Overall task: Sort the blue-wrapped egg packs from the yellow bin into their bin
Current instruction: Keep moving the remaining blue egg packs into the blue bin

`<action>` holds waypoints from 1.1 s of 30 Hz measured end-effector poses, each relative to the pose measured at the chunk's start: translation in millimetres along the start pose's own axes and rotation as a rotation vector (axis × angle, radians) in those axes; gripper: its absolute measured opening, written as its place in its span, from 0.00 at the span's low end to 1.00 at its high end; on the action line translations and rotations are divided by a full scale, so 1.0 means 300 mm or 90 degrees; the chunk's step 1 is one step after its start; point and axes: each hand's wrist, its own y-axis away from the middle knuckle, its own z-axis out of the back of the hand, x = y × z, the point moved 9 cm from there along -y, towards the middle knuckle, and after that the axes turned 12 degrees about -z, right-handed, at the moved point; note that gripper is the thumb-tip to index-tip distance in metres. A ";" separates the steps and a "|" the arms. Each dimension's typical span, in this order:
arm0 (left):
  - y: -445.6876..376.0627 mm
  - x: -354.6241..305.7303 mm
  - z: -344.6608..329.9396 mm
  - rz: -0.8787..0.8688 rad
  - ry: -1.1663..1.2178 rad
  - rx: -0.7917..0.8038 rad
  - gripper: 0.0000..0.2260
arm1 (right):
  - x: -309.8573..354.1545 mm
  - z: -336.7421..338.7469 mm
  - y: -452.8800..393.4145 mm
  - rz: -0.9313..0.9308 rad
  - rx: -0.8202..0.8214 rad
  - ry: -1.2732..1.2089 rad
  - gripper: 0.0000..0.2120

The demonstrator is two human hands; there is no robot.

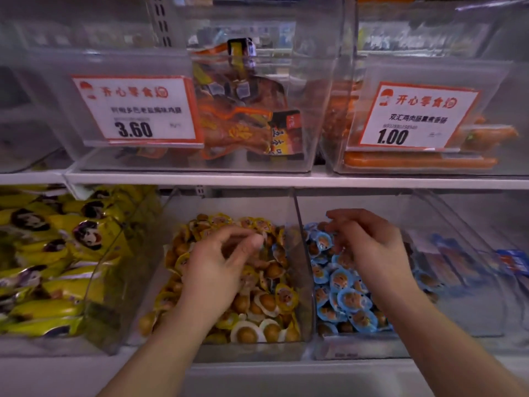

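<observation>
We position the left hand (213, 270) over the yellow bin (252, 352), fingers curled, grip indeterminate; right hand (369, 247), fingers spread, over the blue-wrapped egg packs (343, 299).

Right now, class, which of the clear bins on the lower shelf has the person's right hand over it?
The bin of blue-wrapped egg packs, right of the divider. The right hand hovers there; the left hand is over the yellow-wrapped bin.

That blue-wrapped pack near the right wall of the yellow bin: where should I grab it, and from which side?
Pinch the blue-wrapped pack by its flat film rim, coming from above: it sits on the heap close to the yellow bin's clear right wall, leaving little side room.
</observation>
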 end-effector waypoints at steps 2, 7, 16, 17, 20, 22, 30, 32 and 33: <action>0.016 -0.040 -0.041 0.048 0.167 -0.043 0.15 | 0.067 -0.092 0.060 0.114 0.113 0.093 0.11; 0.038 -0.064 -0.142 0.105 0.256 0.024 0.21 | 0.086 -0.224 0.151 0.243 0.224 0.271 0.18; -0.161 0.175 -0.250 0.000 -0.373 0.307 0.08 | -0.005 -0.037 -0.001 0.081 0.014 0.114 0.12; -0.165 0.211 -0.298 0.017 -0.422 0.360 0.09 | -0.020 -0.048 -0.004 0.080 0.024 0.132 0.12; -0.191 0.269 -0.387 0.021 -0.549 0.427 0.15 | -0.051 -0.088 -0.004 0.089 0.064 0.168 0.11; -0.213 0.278 -0.415 -0.010 -0.646 0.448 0.17 | -0.051 -0.103 -0.007 0.105 0.078 0.184 0.11; -0.197 0.288 -0.384 0.012 -0.674 0.405 0.19 | -0.061 -0.070 -0.021 0.093 0.081 0.194 0.12; -0.203 0.257 -0.356 -0.010 -0.594 0.327 0.09 | -0.072 -0.048 -0.022 0.080 0.071 0.188 0.12; -0.215 0.241 -0.331 -0.011 -0.519 0.273 0.04 | -0.076 -0.035 -0.024 0.075 0.066 0.179 0.12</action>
